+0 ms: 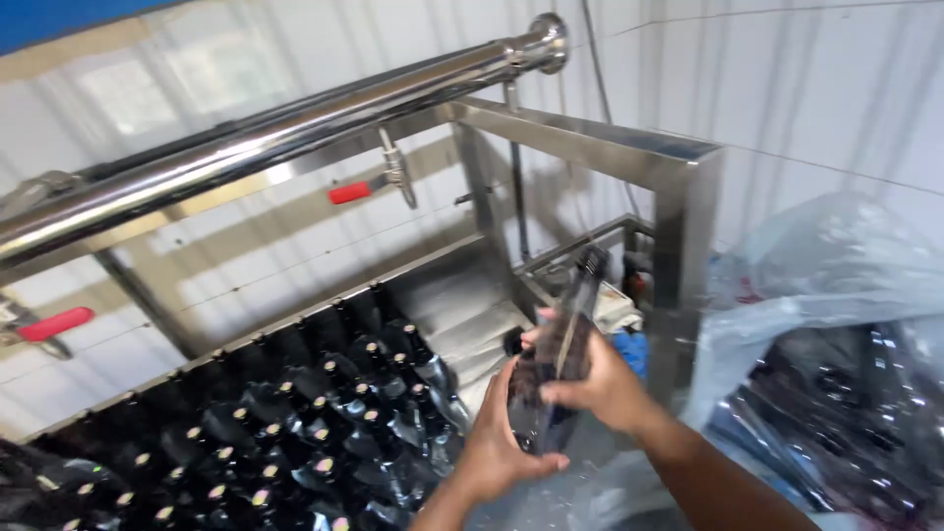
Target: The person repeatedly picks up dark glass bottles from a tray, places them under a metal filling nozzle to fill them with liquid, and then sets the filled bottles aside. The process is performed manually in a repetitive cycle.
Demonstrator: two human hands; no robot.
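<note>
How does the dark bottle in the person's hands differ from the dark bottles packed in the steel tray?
The held bottle is gripped off the surface by the left hand and right hand; the tray bottles stand in the steel tray. The held bottle is tilted, neck pointing up and away; the tray bottles stand upright, mouths up. The held bottle is alone; the tray bottles are crowded in rows. All look dark and glossy.

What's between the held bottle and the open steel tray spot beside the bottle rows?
Nothing visible. Both hands, left and right, hold the bottle above the bare tray strip. The bottle rows stand to its left, not in the gap.
</note>
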